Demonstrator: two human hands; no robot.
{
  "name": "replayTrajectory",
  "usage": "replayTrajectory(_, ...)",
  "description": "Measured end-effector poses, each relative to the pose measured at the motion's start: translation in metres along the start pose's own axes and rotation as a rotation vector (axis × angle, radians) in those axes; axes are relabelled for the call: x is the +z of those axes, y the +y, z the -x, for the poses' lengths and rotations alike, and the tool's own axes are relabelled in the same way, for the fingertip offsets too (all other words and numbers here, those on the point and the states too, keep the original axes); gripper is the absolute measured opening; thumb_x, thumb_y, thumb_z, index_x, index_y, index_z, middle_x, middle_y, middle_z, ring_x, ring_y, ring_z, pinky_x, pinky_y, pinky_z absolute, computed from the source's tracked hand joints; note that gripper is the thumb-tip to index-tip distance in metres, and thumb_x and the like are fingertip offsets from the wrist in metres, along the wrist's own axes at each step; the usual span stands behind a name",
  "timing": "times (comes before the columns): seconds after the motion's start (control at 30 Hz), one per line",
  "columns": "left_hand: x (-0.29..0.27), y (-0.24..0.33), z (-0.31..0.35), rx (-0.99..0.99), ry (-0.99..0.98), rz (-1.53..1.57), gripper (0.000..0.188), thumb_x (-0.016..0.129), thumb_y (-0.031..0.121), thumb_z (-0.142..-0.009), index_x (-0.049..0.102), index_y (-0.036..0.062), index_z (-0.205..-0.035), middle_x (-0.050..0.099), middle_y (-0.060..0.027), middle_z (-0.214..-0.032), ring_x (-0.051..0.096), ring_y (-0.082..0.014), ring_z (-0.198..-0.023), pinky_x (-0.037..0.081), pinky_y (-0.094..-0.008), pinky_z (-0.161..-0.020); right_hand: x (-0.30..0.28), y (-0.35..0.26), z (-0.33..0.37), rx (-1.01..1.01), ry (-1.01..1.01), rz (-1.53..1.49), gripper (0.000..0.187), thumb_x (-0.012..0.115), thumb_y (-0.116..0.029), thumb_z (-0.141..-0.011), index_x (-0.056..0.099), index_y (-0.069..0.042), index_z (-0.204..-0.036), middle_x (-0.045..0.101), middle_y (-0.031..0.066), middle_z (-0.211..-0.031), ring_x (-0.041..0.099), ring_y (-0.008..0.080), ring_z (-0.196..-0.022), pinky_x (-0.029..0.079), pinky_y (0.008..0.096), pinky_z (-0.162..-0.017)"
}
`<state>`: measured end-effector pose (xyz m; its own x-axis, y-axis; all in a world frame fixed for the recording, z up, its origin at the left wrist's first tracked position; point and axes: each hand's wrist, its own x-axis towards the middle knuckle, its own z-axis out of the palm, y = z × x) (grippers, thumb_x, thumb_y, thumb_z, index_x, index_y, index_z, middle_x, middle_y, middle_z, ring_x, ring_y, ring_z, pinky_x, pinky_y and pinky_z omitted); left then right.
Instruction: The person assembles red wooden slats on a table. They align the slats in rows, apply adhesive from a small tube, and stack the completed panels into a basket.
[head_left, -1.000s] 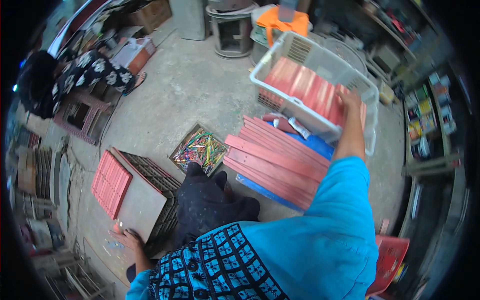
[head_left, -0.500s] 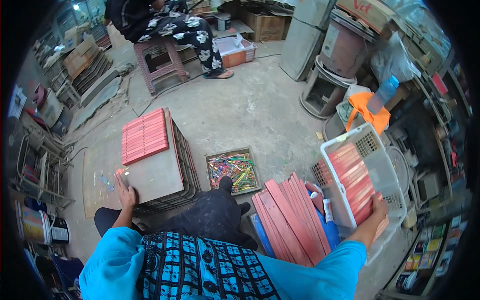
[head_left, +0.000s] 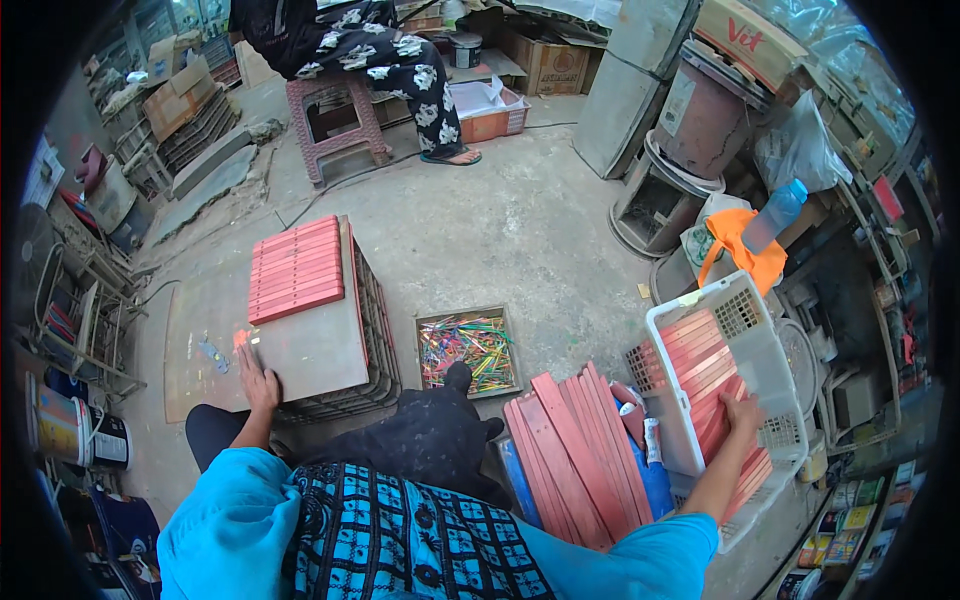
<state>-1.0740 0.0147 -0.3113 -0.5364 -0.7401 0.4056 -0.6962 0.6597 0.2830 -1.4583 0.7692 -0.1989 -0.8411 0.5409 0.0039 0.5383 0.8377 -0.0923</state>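
Observation:
My left hand [head_left: 260, 382] lies with its fingers stretched out on the near edge of a flat board [head_left: 320, 352], which rests on a stack of crates. On that board sits a neat row of red wooden slats [head_left: 296, 270]. At the right, my right hand [head_left: 741, 412] reaches into a white plastic basket [head_left: 668, 395]. Its fingers are closed round several red slats [head_left: 710, 418], which lie askew over the paler slats [head_left: 697, 345] in the basket. Between the basket and my legs, long red wooden strips [head_left: 580, 450] lie on a blue support [head_left: 522, 480].
A shallow tray of colourful sticks [head_left: 514, 388] stands on the floor before my foot. Beyond it, another person sits on a pink stool [head_left: 330, 125]. An orange bag [head_left: 745, 245] and a blue bottle [head_left: 775, 217] are behind the basket. Paint buckets [head_left: 105, 445] stand at the left.
My right hand has shifted left within the basket, and the slats under it now lie at a slant. The whole view has tilted slightly. My left hand stays on the board.

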Motion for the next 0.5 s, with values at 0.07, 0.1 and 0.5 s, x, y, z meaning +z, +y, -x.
replayTrajectory(0.07, -0.001, 0.001, -0.002, -0.009, -0.001, 0.011, 0.071, 0.041, 0.009, -0.068, 0.017, -0.0024, -0.135, 0.018, -0.0267, -0.137, 0.017, -0.0379, -0.129, 0.016, -0.0423, -0.105, -0.003, 0.001, 0.002, 0.052, -0.004, 0.043, 0.09, 0.07, -0.049, -0.053, 0.041, -0.001, -0.123, 0.046, 0.0278, -0.118, 0.046, 0.0398, -0.109, 0.035, 0.041, -0.094)
replayTrajectory(0.1, -0.001, -0.001, -0.004, 0.002, 0.005, 0.003, 0.071, 0.041, 0.009, -0.068, 0.017, -0.0024, -0.135, 0.018, -0.0267, -0.137, 0.017, -0.0382, -0.129, 0.016, -0.0422, -0.105, 0.002, 0.013, 0.005, 0.046, -0.033, -0.072, 0.092, 0.071, -0.046, -0.051, 0.039, -0.001, -0.125, 0.044, 0.028, -0.12, 0.044, 0.0398, -0.111, 0.035, 0.0408, -0.095)
replayTrajectory(0.5, -0.016, -0.003, -0.004, -0.056, 0.06, 0.195, 0.075, 0.046, 0.003, -0.064, 0.018, -0.0017, -0.134, 0.017, -0.0243, -0.139, 0.016, -0.0365, -0.129, 0.014, -0.0401, -0.107, -0.038, 0.021, 0.007, -0.043, 0.234, -0.243, 0.088, 0.069, -0.04, -0.06, 0.031, -0.005, -0.131, 0.042, 0.0208, -0.127, 0.042, 0.0383, -0.113, 0.035, 0.0414, -0.094)
